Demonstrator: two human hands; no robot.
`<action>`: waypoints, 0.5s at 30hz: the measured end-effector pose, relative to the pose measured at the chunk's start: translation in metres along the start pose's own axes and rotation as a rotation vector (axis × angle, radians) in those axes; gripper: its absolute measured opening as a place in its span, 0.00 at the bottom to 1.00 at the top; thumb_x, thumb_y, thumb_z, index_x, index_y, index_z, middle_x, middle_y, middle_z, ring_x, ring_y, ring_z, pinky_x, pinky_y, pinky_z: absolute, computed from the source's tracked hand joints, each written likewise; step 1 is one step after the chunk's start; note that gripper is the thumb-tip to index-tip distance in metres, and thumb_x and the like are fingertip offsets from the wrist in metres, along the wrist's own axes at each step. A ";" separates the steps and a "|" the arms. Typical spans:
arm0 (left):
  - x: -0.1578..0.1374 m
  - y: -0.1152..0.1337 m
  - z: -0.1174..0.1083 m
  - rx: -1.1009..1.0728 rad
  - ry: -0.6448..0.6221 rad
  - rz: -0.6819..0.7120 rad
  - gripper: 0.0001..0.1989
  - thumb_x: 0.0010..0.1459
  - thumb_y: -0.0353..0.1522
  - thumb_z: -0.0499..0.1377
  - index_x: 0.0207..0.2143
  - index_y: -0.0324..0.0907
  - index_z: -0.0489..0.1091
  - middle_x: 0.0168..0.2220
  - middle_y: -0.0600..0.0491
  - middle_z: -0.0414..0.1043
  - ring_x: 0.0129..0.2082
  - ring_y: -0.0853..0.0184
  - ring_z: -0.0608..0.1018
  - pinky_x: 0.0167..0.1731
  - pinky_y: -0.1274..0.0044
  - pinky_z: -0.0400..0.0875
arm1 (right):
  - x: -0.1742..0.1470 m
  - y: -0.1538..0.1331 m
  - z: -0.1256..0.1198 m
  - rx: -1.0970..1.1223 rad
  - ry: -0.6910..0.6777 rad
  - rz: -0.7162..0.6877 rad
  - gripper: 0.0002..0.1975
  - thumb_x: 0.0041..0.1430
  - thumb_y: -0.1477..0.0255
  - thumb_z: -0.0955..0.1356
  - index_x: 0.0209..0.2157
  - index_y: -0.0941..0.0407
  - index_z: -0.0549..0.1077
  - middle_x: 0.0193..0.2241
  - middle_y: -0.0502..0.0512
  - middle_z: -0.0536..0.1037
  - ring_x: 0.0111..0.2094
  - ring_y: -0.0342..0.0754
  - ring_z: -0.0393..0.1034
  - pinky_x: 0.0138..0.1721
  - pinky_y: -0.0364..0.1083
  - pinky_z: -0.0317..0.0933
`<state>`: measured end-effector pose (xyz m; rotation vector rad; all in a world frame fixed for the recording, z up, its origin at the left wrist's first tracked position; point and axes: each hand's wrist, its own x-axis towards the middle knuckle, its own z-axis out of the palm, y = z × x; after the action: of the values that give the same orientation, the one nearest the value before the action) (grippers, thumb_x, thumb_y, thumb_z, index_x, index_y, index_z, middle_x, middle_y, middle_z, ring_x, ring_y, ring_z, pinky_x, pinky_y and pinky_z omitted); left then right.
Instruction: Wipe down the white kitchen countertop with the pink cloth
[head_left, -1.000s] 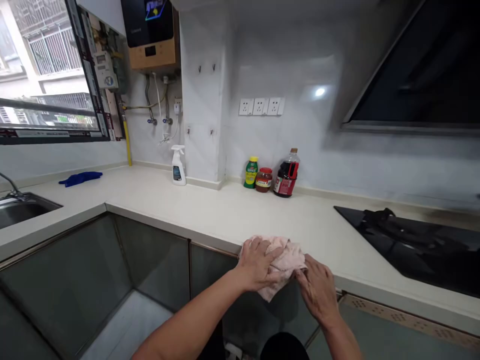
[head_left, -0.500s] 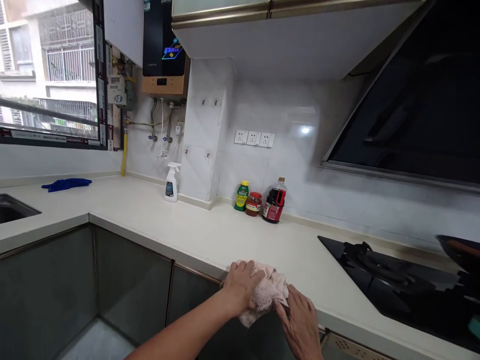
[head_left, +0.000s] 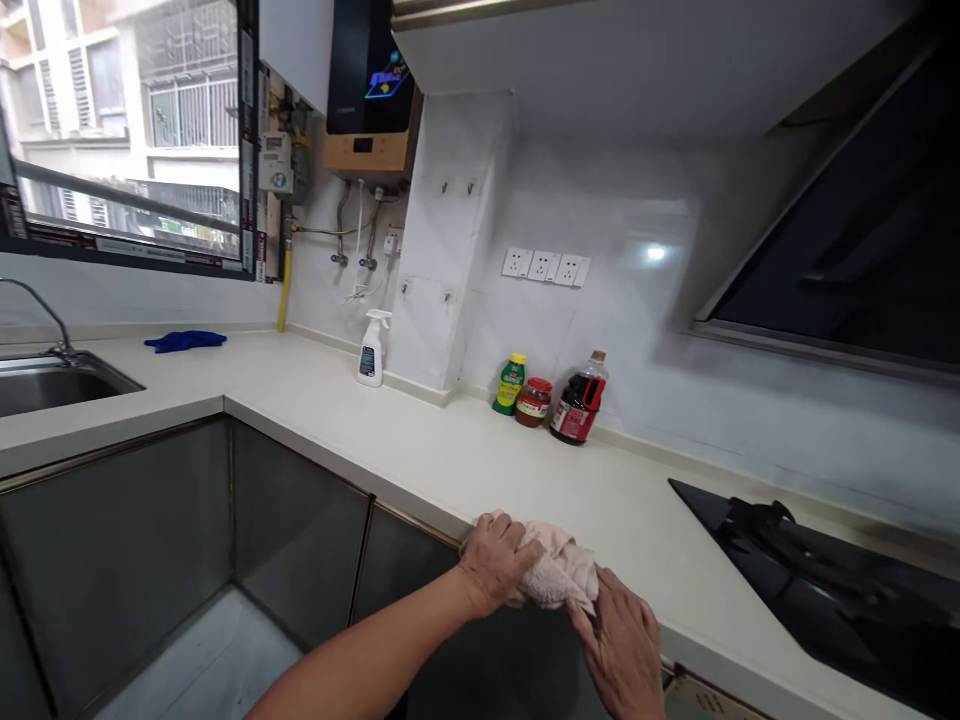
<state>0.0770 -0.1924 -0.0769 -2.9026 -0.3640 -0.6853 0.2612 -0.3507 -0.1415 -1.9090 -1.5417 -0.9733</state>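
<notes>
A pale pink cloth (head_left: 553, 570) lies bunched over the front edge of the white countertop (head_left: 442, 455). My left hand (head_left: 496, 562) presses on its left part, with the fingers curled over the fabric. At the other end, my right hand (head_left: 621, 640) grips the cloth between thumb and fingers, and the fingers reach over the counter edge. Part of the cloth is hidden beneath both hands.
Behind the hands, a green bottle (head_left: 510, 384), a red-lidded jar (head_left: 534, 402) and a dark sauce bottle (head_left: 579, 400) stand by the wall. Farther left are a white spray bottle (head_left: 370, 350), a blue cloth (head_left: 185, 341) and a sink (head_left: 112, 372). A black hob (head_left: 832, 600) lies right.
The view has turned left, bringing more of the sink and its tap into sight. Both hands still hold the cloth at the counter edge; its lower hanging part shows less now.
</notes>
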 end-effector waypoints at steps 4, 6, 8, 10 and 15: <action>-0.028 -0.056 -0.007 -0.010 -0.068 -0.085 0.35 0.53 0.50 0.65 0.60 0.51 0.62 0.59 0.44 0.66 0.55 0.51 0.67 0.52 0.61 0.59 | -0.001 0.003 0.002 0.017 -0.008 0.000 0.27 0.71 0.52 0.54 0.60 0.54 0.63 0.58 0.59 0.70 0.60 0.58 0.62 0.55 0.58 0.55; -0.051 -0.094 -0.019 0.011 -0.099 -0.191 0.37 0.50 0.48 0.67 0.60 0.51 0.62 0.61 0.44 0.65 0.57 0.51 0.66 0.55 0.61 0.57 | -0.002 0.003 0.003 0.028 -0.010 0.017 0.27 0.71 0.53 0.54 0.60 0.53 0.64 0.58 0.58 0.71 0.59 0.58 0.62 0.55 0.58 0.55; -0.076 -0.134 -0.035 0.052 -0.113 -0.290 0.40 0.47 0.45 0.70 0.61 0.49 0.61 0.62 0.44 0.63 0.59 0.50 0.65 0.58 0.61 0.54 | -0.002 0.002 0.005 0.042 -0.007 0.035 0.28 0.70 0.52 0.54 0.60 0.53 0.64 0.58 0.59 0.71 0.59 0.59 0.62 0.56 0.58 0.54; -0.100 -0.170 -0.054 0.101 -0.122 -0.398 0.42 0.44 0.42 0.72 0.61 0.48 0.61 0.61 0.44 0.63 0.59 0.50 0.64 0.60 0.62 0.53 | -0.002 0.000 0.008 0.053 0.005 0.049 0.28 0.70 0.51 0.54 0.59 0.53 0.65 0.57 0.59 0.71 0.59 0.59 0.63 0.56 0.59 0.54; -0.130 -0.220 -0.090 0.210 -0.119 -0.622 0.41 0.43 0.37 0.70 0.60 0.46 0.61 0.59 0.44 0.65 0.59 0.50 0.64 0.60 0.64 0.54 | 0.001 -0.006 0.012 0.047 0.054 0.077 0.27 0.70 0.52 0.54 0.58 0.54 0.67 0.56 0.60 0.72 0.58 0.59 0.63 0.57 0.59 0.53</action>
<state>-0.1321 -0.0243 -0.0393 -2.6207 -1.2976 -0.4971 0.2581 -0.3400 -0.1485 -1.8801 -1.4373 -0.9393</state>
